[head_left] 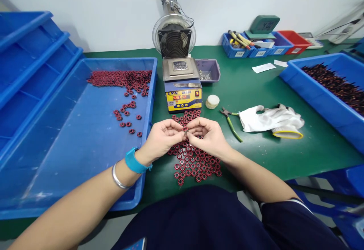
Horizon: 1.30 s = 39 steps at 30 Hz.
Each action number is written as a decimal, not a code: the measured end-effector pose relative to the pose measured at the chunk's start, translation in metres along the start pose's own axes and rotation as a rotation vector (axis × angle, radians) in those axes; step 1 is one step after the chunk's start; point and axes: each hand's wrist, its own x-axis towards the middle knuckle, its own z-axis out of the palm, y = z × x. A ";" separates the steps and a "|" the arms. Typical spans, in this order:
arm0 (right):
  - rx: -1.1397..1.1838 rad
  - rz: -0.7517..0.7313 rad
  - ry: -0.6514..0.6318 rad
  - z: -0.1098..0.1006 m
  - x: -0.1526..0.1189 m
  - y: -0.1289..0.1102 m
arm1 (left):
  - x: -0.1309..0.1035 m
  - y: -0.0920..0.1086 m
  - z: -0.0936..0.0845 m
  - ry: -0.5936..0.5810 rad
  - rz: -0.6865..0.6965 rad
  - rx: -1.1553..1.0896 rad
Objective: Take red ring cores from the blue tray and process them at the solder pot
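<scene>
Both hands meet over a spread of small red-and-black ring-shaped wound cores [196, 163] on the green table. My left hand [165, 134] is closed in a pinch, thumb against fingers. Opposite it, my right hand [207, 134] pinches the same small wound core [185, 129], whose red edge shows between the fingertips; the fingers hide most of it. Just beyond the hands stands a solder pot [183, 94] with a yellow front panel and lit red digits. A blue tray [85, 128] at the left holds many more of these cores.
Right of the solder pot are a round white tub [212, 101], green-handled cutters [233, 127] and white gloves [256, 119]. A purple bin [217, 72], small blue bins [237, 53] and a red bin [295, 39] line the back. A blue tray [318, 98] of dark parts stands far right.
</scene>
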 end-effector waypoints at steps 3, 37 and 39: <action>-0.005 -0.023 -0.008 -0.001 0.000 0.002 | 0.001 0.000 -0.001 -0.006 0.013 -0.014; 0.328 0.026 -0.247 -0.011 -0.001 -0.003 | -0.001 0.031 -0.026 0.211 0.470 0.179; 0.353 0.057 -0.242 -0.010 0.001 -0.002 | -0.004 0.030 -0.024 0.126 0.454 0.222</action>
